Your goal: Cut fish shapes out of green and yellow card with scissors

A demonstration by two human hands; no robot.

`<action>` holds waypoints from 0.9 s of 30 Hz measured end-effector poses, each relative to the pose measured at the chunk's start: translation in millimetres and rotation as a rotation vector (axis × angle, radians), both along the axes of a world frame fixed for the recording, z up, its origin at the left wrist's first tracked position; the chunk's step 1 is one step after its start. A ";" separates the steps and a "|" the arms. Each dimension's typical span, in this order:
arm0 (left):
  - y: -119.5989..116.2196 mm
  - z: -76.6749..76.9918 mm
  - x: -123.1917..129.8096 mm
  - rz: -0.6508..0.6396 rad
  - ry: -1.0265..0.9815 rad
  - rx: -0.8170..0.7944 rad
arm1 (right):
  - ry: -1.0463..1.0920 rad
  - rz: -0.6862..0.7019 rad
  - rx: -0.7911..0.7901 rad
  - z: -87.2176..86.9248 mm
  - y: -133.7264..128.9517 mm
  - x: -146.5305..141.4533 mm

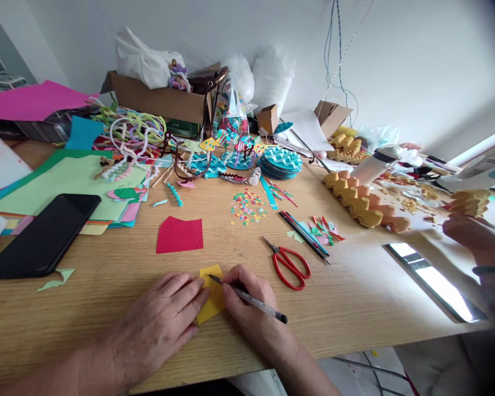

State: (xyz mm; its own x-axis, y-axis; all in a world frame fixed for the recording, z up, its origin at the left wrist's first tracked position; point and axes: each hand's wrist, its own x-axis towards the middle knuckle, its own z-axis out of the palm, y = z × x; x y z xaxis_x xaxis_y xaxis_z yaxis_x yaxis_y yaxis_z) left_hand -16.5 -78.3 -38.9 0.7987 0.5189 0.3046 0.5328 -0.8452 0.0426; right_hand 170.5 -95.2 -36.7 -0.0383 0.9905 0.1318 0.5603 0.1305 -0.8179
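Note:
A small piece of yellow paper (213,312) lies on the wooden table, with dark drawn lines on it. My left hand (160,313) rests flat, its fingertips pressing the paper's left edge. In my right hand (253,305) is a pen (259,304) with a dark end cap, gripped between thumb and fingers. The pen's tip touches the upper part of the paper. Red-handled scissors (287,267) lie to the right of my right hand, blades partly apart. Beyond my hands sits a piece of red paper (180,235) with a faint drawn line.
At left are a black phone (45,234) and stacked coloured paper (66,181). Paper dots (247,206), pencils (305,236) and blue wavy discs (280,163) lie farther back. Another person's hand (478,236) holds an egg-carton piece at right, near a second phone (433,280).

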 end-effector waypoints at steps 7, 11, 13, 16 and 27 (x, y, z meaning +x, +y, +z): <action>-0.1 2.9 0.0 -0.002 -0.007 -0.013 | 0.013 0.019 -0.003 3.6 -0.1 1.1; -1.4 -1.3 -0.6 0.007 -0.007 -0.033 | 0.012 0.006 -0.005 2.3 0.7 1.0; -2.0 -3.9 -1.0 0.021 -0.021 -0.038 | 0.013 -0.002 0.001 0.0 0.8 0.8; -2.1 -4.5 -1.0 0.019 -0.020 -0.035 | 0.008 -0.006 0.003 -2.4 0.4 0.8; -1.2 2.5 -0.4 0.002 -0.009 0.004 | 0.014 0.005 -0.006 3.8 -0.4 0.3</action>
State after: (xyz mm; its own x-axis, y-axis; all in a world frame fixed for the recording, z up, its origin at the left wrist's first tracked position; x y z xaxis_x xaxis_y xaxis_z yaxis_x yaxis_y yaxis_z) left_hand -16.9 -79.5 -36.4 0.7952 0.5189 0.3137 0.5338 -0.8444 0.0437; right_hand 170.9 -95.6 -32.9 -0.0412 0.9912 0.1261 0.5483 0.1280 -0.8265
